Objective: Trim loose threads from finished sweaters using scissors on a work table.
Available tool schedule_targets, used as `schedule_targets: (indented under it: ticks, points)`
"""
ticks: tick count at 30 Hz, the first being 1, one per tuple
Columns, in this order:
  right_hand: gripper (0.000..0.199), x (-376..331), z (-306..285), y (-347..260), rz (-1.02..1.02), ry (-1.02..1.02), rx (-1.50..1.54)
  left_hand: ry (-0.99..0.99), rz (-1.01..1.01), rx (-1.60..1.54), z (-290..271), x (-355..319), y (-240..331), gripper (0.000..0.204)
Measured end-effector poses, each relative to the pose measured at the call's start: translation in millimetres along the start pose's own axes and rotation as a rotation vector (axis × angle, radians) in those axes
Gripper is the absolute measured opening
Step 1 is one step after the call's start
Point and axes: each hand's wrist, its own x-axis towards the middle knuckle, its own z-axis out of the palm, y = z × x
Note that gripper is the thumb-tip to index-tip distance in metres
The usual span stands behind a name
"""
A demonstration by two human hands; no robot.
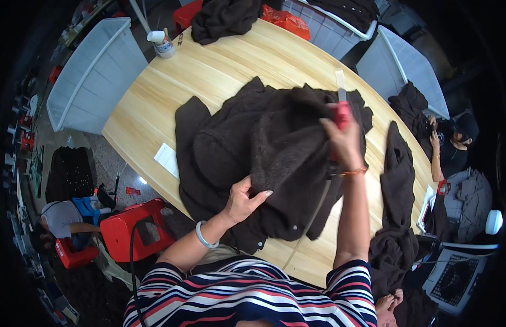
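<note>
A dark brown fuzzy knit garment (231, 141) lies rumpled over the middle of the wooden table, with a few small pale buttons near its front edge. My left hand (244, 201) pinches a fold of it between thumb and fingers; a pale bangle circles that wrist. Over the garment's right side, my right hand (344, 140) is closed round a red hand tool (343, 111) with a flat, pale blade pointing away from me. Motion blurs this hand and part of the cloth beside it. A thin pale cord or hose (318, 210) runs down from near the right wrist.
Another brown garment (399, 174) lies along the table's right edge, and a dark bundle (224, 20) sits at the far end. A white paper (167, 159) is left of the cloth. Pale bins (95, 76) and red stools (136, 231) surround the table. Co-workers (452, 144) sit nearby.
</note>
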Motion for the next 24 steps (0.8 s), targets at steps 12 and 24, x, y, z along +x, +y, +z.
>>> schedule_targets:
  ticks: [12, 24]
  points:
    - [0.042, -256.3, -111.1, 129.9, 0.577, 0.148, -0.311, -0.846, -0.596, 0.466, 29.1, -34.3, -82.7, 0.043]
    - [0.034, -185.8, -101.3, 4.5, 0.234, 0.149, -0.399, 0.225, -0.307, -0.463, 75.6, 89.1, -50.7, 0.027]
